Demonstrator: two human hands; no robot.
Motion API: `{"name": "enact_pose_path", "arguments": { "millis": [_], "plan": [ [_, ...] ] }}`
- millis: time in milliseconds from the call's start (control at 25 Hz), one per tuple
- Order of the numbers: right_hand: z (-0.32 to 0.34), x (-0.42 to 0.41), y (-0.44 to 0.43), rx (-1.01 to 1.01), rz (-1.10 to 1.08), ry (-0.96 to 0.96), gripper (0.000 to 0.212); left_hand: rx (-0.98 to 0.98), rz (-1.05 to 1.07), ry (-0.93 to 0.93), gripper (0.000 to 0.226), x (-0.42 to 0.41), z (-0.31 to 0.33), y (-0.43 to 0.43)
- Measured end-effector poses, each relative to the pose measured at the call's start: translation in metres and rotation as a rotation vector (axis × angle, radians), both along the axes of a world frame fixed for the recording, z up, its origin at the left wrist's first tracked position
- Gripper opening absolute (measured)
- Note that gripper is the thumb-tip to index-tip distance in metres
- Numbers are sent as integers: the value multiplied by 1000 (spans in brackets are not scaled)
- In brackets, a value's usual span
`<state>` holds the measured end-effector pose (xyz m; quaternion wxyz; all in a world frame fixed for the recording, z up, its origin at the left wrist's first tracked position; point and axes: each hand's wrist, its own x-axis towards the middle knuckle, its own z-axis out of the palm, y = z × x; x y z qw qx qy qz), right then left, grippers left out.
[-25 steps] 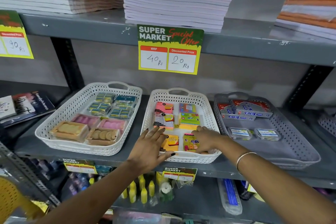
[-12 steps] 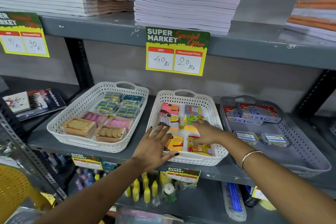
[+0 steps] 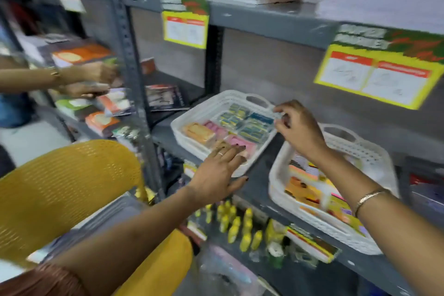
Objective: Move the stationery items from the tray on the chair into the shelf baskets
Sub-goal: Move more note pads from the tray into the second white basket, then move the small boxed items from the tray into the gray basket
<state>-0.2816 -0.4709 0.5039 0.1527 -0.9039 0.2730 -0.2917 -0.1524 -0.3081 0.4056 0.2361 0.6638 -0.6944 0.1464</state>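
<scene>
Here, left hand (image 3: 219, 170): open, flat on the white perforated plastic basket (image 3: 189, 137) rim.
Right hand (image 3: 298, 127): fingers curled, grip unclear, at that basket's far corner.

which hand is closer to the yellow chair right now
Left. The left hand rests on the near rim of the left white basket, just right of the yellow chair. The right hand is farther right, at that basket's far corner.
</scene>
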Motion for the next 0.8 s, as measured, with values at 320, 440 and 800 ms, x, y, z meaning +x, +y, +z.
{"name": "enact_pose_path", "arguments": {
  "millis": [320, 440, 800],
  "plan": [
    [-74, 209, 168, -101, 471, 44, 26, 162, 489, 184, 47, 172, -99, 196],
    [-157, 265, 205, -25, 534, 269, 30, 327, 590, 244, 66, 200, -167, 257],
    [-412, 299, 243, 183, 593, 932, 33, 685, 668, 410, 66, 156, -353, 294]
  ]
}}
